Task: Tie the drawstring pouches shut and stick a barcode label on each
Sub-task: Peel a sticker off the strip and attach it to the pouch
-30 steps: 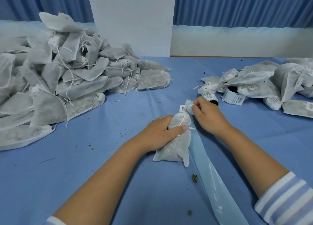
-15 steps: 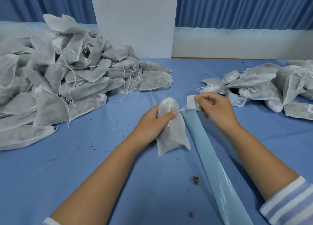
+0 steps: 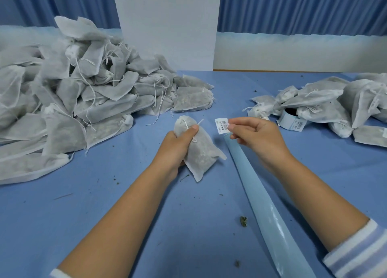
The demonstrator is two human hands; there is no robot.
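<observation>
Left hand (image 3: 178,150) is gripping the pouch (image 3: 201,150) below its gathered neck, thumb pressing the drawstring (image 3: 200,122); the pouch is appearing soft, light and loosely filled, so best held there; right hand (image 3: 257,139) is pinching the barcode label (image 3: 222,126) just right of the pouch; flimsy, sticky; backing strip (image 3: 261,196) is trailing right of the pouch; untied heap (image 3: 73,102) lying well left, labelled pouches (image 3: 335,106) and label roll (image 3: 293,121) well right; nothing is obstructing.
</observation>
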